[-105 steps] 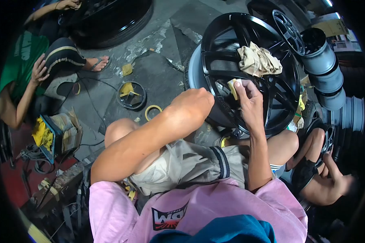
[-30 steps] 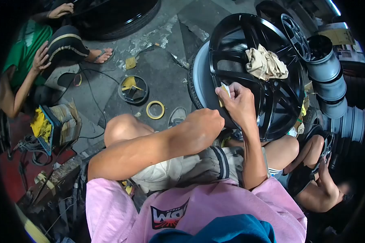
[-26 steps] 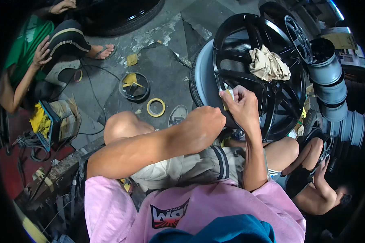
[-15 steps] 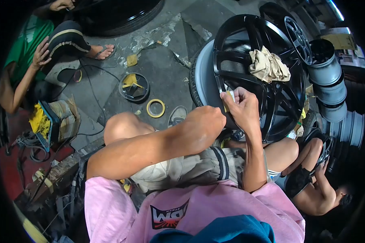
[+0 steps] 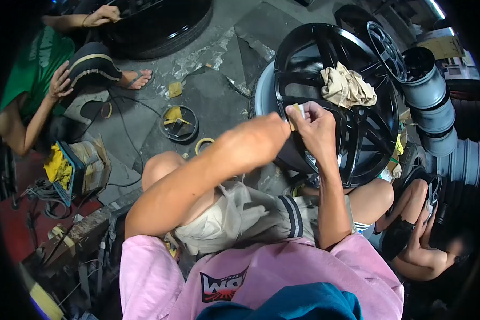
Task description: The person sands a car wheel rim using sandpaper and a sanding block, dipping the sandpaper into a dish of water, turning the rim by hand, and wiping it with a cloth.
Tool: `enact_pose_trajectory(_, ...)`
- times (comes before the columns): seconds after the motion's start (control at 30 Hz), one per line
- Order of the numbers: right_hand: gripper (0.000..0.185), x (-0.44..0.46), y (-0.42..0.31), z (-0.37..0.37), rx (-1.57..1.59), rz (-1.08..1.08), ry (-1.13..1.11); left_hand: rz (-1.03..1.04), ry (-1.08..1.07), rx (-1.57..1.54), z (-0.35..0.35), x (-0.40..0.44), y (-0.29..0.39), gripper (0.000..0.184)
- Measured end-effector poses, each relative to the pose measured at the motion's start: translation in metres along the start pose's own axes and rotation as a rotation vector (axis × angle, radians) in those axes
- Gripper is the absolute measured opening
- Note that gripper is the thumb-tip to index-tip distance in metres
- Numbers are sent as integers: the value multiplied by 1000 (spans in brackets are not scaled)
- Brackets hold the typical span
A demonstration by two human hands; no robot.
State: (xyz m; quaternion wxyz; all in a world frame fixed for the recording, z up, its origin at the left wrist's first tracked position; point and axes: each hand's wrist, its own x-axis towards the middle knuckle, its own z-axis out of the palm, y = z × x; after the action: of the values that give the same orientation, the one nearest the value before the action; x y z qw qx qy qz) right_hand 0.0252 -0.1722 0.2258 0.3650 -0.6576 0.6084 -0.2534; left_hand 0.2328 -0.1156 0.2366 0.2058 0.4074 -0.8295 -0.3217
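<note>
My right hand point(image 5: 316, 128) pinches a small yellow-and-white piece point(image 5: 297, 114), possibly folded sandpaper or tape, between thumb and fingers. It is held over the near-left part of a large black spoked wheel rim point(image 5: 298, 74). Close against it on the left is my left hand point(image 5: 256, 141), closed like a fist and slightly blurred. The back of that hand hides its fingertips and whatever they may hold. A crumpled beige cloth point(image 5: 348, 86) lies on the wheel's spokes, beyond my right hand.
A round tray point(image 5: 193, 133) with yellow scraps and a yellow tape roll point(image 5: 204, 145) lie on the floor. Silver wheels point(image 5: 429, 114) are stacked at right. One person in a green shirt point(image 5: 34, 69) sits at left by a black wheel point(image 5: 160, 37); another crouches at lower right.
Both my hands have shifted slightly up and left, still close together. The view has moved a little. At upper left, the other person's far hand now reaches onto the black wheel.
</note>
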Motion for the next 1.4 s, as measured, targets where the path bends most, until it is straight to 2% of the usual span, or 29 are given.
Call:
enact_pose_trajectory(0.03, 33, 1, -1, -2, 2, -6, 1, -66, 44, 38, -5, 7, -6, 32)
enact_pose_trajectory(0.1, 31, -1, 0, -8, 323, -45, 53, -184, 77, -56, -31, 25, -5, 33)
enact_pose_trajectory(0.17, 29, -8, -16, -22, 450, -30, 25, -180, 182, -220, -45, 38, -4, 33)
enact_pose_trajectory(0.23, 27, -14, -36, -29, 536, -69, 28, -289, 60, -393, -60, 49, 11, 31)
enact_pose_trajectory(0.37, 30, -13, -45, -29, 715, -194, 144, -248, 121, -578, -42, 62, 3, 26)
enact_pose_trajectory(0.43, 37, -16, -34, -32, 741, -125, 158, -92, 451, -680, -33, 66, -5, 23)
enact_pose_trajectory(0.5, 36, -27, -31, -28, 703, -14, 46, -263, 429, -788, -50, 60, 7, 27)
enact_pose_trajectory(0.57, 34, -40, -36, -17, 907, 155, -133, -241, 518, -844, -44, 62, 12, 27)
enact_pose_trajectory(0.63, 33, -39, -35, -16, 986, 145, -141, -161, 530, -703, -36, 63, 10, 27)
enact_pose_trajectory(0.7, 33, -38, -29, -25, 904, 53, -98, -159, 540, -648, -38, 62, 9, 27)
enact_pose_trajectory(0.77, 28, -45, -30, -33, 666, 14, 24, -226, 545, -622, -49, 56, 7, 27)
enact_pose_trajectory(0.83, 29, -45, -6, -37, 116, -296, 186, -213, 635, -446, -63, 49, -4, 27)
enact_pose_trajectory(0.87, 38, -49, -3, -39, -94, -408, 243, -216, 680, -333, -70, 44, -10, 27)
enact_pose_trajectory(0.93, 46, -58, 9, -37, -247, -497, 155, -237, 731, -163, -82, 33, -23, 27)
enact_pose_trajectory(1.0, 53, -65, 21, -27, -410, -582, 30, -333, 697, -154, -93, 20, -30, 28)
enact_pose_trajectory(1.13, 48, -69, 28, -8, -501, -548, -16, -430, 668, -164, -105, 2, -58, 31)
enact_pose_trajectory(1.23, 45, -55, 27, 0, -539, -575, 93, -473, 627, -152, -108, 1, -59, 32)
enact_pose_trajectory(1.3, 44, -48, 28, 2, -530, -685, 116, -442, 621, -160, -110, 5, -61, 33)
enact_pose_trajectory(1.4, 46, -60, 40, -10, -517, -734, 86, -434, 592, -113, -106, 4, -60, 34)
